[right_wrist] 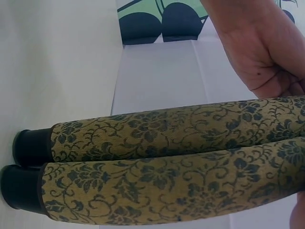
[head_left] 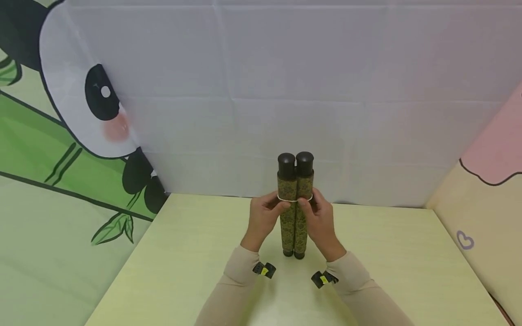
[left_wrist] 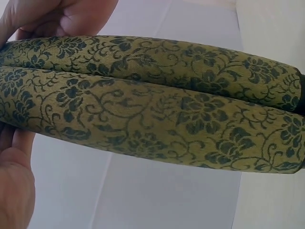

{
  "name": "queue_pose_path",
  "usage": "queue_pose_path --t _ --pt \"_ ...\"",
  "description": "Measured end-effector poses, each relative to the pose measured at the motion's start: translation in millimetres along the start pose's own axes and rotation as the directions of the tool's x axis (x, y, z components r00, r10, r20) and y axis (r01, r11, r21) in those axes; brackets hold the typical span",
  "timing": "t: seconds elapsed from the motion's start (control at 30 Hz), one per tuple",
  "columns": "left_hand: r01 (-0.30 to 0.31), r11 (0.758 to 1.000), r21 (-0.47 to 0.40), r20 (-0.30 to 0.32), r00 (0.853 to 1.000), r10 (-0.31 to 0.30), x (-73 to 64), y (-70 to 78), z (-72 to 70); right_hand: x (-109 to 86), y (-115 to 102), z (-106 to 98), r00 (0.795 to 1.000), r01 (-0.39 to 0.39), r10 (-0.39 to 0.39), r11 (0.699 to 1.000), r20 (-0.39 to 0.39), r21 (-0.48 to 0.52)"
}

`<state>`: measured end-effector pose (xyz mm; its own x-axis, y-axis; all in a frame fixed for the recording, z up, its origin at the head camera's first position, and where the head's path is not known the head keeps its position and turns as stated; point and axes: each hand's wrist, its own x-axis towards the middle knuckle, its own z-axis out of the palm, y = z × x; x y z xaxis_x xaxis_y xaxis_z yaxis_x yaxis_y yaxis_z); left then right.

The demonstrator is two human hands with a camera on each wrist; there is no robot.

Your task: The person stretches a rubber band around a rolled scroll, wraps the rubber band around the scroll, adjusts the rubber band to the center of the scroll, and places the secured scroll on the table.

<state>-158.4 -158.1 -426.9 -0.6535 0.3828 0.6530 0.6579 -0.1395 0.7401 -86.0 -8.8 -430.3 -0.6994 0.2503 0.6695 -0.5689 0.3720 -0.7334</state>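
Observation:
Two long rolled scrolls [head_left: 287, 226] stand upright side by side, covered in olive-gold brocade with dark green flowers. Black knobs [head_left: 304, 164] cap their ends, and the lower knobs [right_wrist: 34, 145] are at the table surface. A thin white band [head_left: 288, 200] runs round both rolls in their upper part. My left hand [head_left: 263, 218] grips the left roll from its side, thumb in front just below the band. From the other side my right hand [head_left: 320, 222] holds the right roll, its thumb at the band. Fingers behind the rolls are partly hidden.
Beneath is a pale yellow table [head_left: 195, 244]. A whitish cloth backdrop [head_left: 253, 127] rises right behind the scrolls, with panda and bamboo prints at the left. Each sleeved wrist carries a small black and yellow device [head_left: 264, 270].

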Motion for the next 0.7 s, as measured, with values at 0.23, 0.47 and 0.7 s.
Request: queue_pose_path --t 0.23,0.47,0.7 --pt "0.022 0.999 0.047 0.037 0.999 -0.023 -0.2 5.7 -7.6 -1.0 -1.0 4.0 0.999 -0.046 0.046 0.999 0.011 -0.004" --pt "-0.023 0.997 0.072 0.134 0.991 0.013 12.5 21.0 -16.7 6.0 -9.3 -7.3 0.988 -0.108 0.109 0.994 0.112 -0.013" --pt "-0.086 0.993 0.082 0.132 0.988 0.075 23.2 26.1 -14.8 18.4 -20.6 -18.9 0.983 -0.092 0.091 0.996 0.161 -0.004"
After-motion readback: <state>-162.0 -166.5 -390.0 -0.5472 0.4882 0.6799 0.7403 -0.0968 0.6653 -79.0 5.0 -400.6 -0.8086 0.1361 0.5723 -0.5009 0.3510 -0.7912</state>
